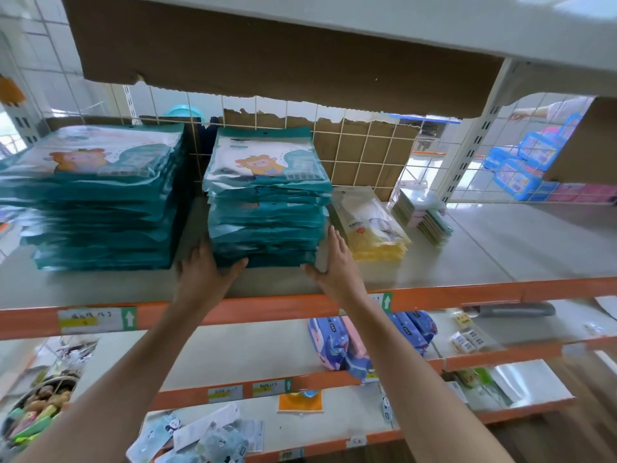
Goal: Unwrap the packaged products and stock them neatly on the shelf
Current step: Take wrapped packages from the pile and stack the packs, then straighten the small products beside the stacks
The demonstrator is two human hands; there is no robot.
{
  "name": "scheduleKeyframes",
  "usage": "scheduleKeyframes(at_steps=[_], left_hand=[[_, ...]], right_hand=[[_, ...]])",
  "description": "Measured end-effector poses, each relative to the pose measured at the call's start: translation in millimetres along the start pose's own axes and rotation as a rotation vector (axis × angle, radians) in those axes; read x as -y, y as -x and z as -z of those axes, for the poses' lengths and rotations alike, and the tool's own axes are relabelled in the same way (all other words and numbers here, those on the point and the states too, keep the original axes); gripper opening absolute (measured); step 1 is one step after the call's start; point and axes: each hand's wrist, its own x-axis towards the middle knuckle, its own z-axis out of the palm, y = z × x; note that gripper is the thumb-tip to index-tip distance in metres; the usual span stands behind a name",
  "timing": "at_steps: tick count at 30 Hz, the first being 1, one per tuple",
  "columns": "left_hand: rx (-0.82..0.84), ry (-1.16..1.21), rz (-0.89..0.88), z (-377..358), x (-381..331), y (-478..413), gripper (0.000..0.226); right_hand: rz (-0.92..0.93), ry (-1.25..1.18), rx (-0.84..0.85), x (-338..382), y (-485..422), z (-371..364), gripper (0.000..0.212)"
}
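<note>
I see a white wire grid (369, 152) backing the shelving unit (500, 242), and left of the grid a white tiled wall (43, 45), with bright light coming through the mesh. Above the grid runs a pale shelf board (367, 18) with torn brown cardboard (267, 55) beneath it. Right of the grid stands a slotted white upright (467, 152), and below the grid, nearer me, orange rails (267, 307) edge the grey decks

Shop: shelf (300, 307) w/ price tags (88, 319), stacked packs (267, 202).
</note>
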Motion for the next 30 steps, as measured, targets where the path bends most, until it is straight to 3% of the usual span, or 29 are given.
scheduleKeyframes(at_steps=[5, 12, 21, 30], left_hand=[[0.035, -0.187, 0.109, -3.5, -18.3, 32.1, 0.078], [0.106, -0.316, -0.043, -7.5, -84.4, 81.8, 0.069], [0.180, -0.373, -0.145, -40.2, -163.5, 114.5, 0.075], [0.191, -0.342, -0.230, -71.0, -198.5, 109.7, 0.075]], right_hand=[[0.087, 0.194, 0.081, -21.7, 25.7, 18.9, 0.080], [0.123, 0.352, 0.130, -66.2, 54.8, 65.6, 0.071], [0.081, 0.396, 0.157, -111.2, 92.1, 122.8, 0.072], [0.044, 0.320, 0.124, -142.0, 84.3, 140.9, 0.075]])
